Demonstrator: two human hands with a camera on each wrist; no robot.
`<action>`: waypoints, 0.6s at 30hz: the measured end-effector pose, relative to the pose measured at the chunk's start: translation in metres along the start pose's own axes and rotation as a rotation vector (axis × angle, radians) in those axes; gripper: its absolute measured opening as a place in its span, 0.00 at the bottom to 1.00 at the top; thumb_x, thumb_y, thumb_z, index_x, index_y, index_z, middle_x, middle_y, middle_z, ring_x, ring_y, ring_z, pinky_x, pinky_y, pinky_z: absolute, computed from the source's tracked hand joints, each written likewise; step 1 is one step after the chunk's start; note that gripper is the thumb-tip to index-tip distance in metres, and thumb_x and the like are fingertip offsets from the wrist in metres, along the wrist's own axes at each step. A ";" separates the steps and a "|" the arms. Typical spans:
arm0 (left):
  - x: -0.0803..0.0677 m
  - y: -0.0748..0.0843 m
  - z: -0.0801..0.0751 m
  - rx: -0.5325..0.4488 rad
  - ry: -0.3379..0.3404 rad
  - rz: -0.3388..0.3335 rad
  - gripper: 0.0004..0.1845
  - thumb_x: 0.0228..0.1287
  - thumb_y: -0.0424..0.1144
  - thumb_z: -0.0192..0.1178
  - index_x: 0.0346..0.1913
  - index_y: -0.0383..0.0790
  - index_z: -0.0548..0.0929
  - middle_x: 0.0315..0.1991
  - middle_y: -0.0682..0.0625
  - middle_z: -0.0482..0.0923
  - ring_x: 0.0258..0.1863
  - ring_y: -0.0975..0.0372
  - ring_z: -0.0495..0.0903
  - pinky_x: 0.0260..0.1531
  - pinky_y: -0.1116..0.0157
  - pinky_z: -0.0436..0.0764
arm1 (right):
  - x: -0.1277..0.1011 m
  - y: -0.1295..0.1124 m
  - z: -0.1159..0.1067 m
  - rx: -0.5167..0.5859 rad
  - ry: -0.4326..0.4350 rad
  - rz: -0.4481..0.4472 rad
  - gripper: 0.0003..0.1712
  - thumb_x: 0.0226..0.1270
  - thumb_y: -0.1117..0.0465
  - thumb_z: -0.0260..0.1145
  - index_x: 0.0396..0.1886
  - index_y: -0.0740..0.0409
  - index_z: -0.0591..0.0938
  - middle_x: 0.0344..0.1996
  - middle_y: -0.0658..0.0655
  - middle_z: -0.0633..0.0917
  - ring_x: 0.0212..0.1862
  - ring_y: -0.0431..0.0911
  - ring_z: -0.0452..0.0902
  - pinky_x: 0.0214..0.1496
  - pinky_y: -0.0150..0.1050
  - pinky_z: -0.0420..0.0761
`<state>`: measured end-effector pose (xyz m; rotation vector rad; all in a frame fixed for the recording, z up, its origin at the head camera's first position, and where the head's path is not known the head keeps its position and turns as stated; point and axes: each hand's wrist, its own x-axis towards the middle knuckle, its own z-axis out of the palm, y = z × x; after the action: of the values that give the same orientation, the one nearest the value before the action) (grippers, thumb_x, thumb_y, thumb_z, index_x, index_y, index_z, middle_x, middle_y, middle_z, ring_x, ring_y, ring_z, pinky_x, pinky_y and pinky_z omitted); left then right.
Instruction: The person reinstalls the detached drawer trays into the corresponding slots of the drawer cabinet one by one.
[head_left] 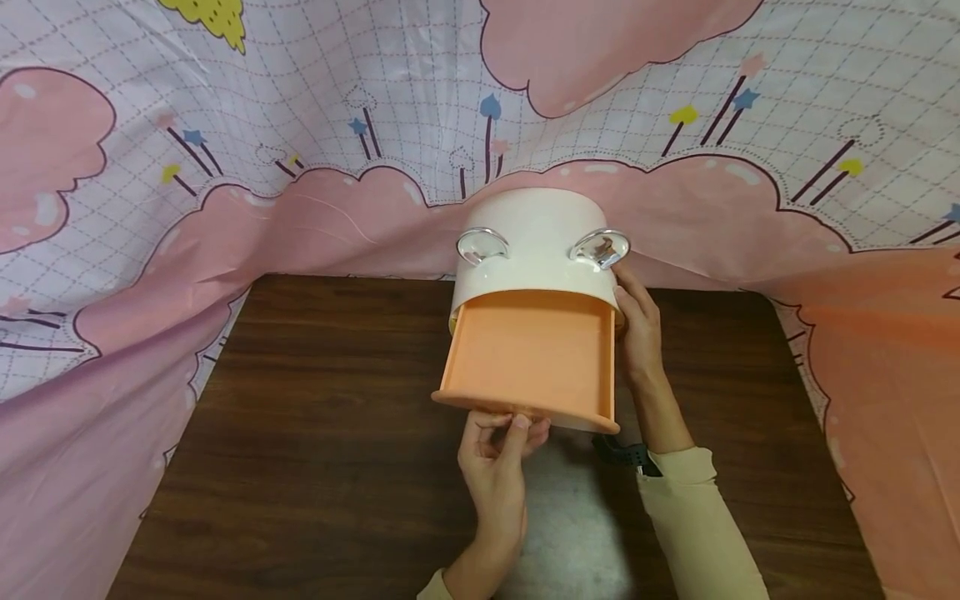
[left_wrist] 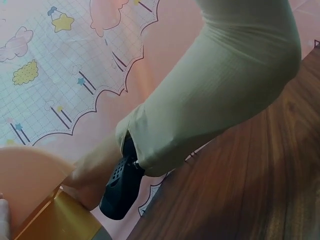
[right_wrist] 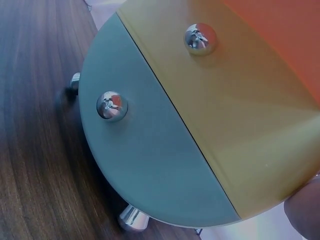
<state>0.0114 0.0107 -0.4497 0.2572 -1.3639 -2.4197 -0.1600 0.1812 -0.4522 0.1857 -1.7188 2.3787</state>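
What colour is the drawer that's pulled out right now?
Orange; the open drawer shows best in the head view.

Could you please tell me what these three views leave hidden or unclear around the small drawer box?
- Head view: the orange drawer hides the knob pinched by the left hand.
- Right wrist view: the right hand is cut off by the edge.
- Left wrist view: the sleeve blocks the box.

- Orange drawer [head_left: 528,354], pulled out of a white cabinet [head_left: 536,242].
- Yellow and grey-blue drawer fronts [right_wrist: 165,135], each with 1 chrome knob [right_wrist: 112,106].
- Dark brown wood-grain table [head_left: 337,417].
- Pink cloud and grid-patterned cloth [head_left: 300,125] at the far side.
- Cream sleeve [head_left: 697,525], right.
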 end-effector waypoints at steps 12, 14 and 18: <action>0.009 -0.004 0.001 -0.023 0.011 0.022 0.11 0.65 0.30 0.65 0.37 0.29 0.72 0.37 0.35 0.79 0.32 0.44 0.87 0.35 0.48 0.86 | 0.001 0.000 0.002 -0.016 -0.015 0.009 0.22 0.78 0.60 0.53 0.68 0.56 0.76 0.63 0.57 0.76 0.55 0.45 0.75 0.53 0.33 0.79; 0.009 -0.004 0.002 -0.031 0.005 0.027 0.11 0.65 0.30 0.65 0.37 0.29 0.72 0.37 0.35 0.79 0.33 0.44 0.87 0.35 0.48 0.86 | 0.001 0.001 0.002 -0.012 -0.008 0.000 0.22 0.78 0.62 0.52 0.67 0.57 0.77 0.63 0.57 0.77 0.54 0.45 0.75 0.53 0.33 0.79; 0.009 -0.007 0.005 -0.046 -0.014 0.037 0.11 0.66 0.30 0.65 0.38 0.28 0.72 0.37 0.35 0.79 0.34 0.44 0.87 0.36 0.47 0.86 | 0.001 0.000 0.001 0.010 0.010 -0.022 0.22 0.78 0.64 0.50 0.67 0.59 0.77 0.62 0.58 0.78 0.54 0.45 0.76 0.54 0.33 0.78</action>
<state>-0.0002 0.0144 -0.4528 0.2012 -1.3053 -2.4237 -0.1608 0.1800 -0.4520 0.1930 -1.6915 2.3690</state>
